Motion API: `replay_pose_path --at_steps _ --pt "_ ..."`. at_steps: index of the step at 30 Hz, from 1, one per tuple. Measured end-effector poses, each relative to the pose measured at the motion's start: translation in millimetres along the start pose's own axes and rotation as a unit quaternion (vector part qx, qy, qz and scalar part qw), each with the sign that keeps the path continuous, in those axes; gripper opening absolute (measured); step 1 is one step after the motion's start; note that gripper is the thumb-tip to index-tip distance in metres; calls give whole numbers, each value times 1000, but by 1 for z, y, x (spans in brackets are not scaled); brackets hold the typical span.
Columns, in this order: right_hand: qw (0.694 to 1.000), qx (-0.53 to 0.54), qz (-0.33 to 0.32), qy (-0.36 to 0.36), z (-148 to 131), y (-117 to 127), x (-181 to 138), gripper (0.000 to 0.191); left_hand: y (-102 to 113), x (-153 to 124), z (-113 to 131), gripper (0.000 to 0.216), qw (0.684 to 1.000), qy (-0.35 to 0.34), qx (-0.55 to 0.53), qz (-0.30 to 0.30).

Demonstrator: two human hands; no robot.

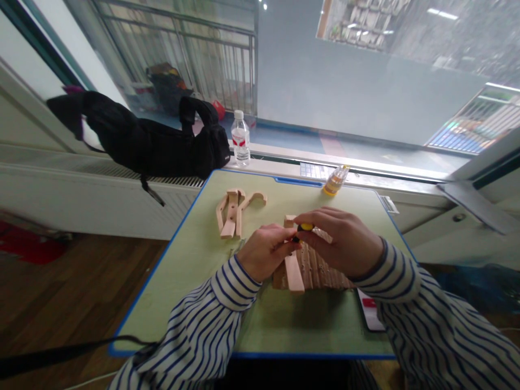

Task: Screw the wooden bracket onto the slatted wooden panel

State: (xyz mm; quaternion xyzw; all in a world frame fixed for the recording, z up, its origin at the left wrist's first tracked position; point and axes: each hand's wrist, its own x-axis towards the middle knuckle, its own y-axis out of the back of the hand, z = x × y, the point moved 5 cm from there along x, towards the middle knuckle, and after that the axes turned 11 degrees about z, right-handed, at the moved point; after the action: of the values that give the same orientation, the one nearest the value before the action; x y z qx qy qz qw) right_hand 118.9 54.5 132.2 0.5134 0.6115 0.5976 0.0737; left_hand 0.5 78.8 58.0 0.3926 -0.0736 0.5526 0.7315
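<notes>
My right hand [341,238] is closed round a short screwdriver [305,227] with a yellow and black handle, held over a pale wooden hook piece [295,275]. My left hand [268,249] is pinched at the screwdriver's lower end; what its fingertips grip is hidden. Beneath both hands, the pale piece lies across a brown ridged wooden board [325,272] with small dark holes. Several more pale wooden hooks [231,214] with screw holes lie together at the table's left. Some small thin things, perhaps screws [235,248], lie beside my left wrist.
The pale green table [195,271] has a blue rim. A tilted bottle of yellow liquid [336,180] is at its back edge. On the sill stand a water bottle [240,140] and a black bag [150,143]. A phone-like flat object [370,311] lies by my right sleeve.
</notes>
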Motion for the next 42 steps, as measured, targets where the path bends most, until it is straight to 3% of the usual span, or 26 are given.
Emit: replay_pose_path --at_steps 14,23,31,36,42 --pt "999 -24 35 -13 7 -4 -3 20 -4 1 -1 16 999 -21 -27 -36" --pt "1000 -14 23 -13 4 -7 0 22 -3 -2 -1 20 998 16 -48 -42" --pt "999 -18 16 -34 5 -7 4 24 0 -8 -8 25 997 45 -6 62" --pt "1000 6 -19 -4 0 0 4 33 1 -9 -9 21 997 51 18 61" --pt "997 27 -62 23 -1 3 7 23 2 -6 -6 19 998 31 33 52"
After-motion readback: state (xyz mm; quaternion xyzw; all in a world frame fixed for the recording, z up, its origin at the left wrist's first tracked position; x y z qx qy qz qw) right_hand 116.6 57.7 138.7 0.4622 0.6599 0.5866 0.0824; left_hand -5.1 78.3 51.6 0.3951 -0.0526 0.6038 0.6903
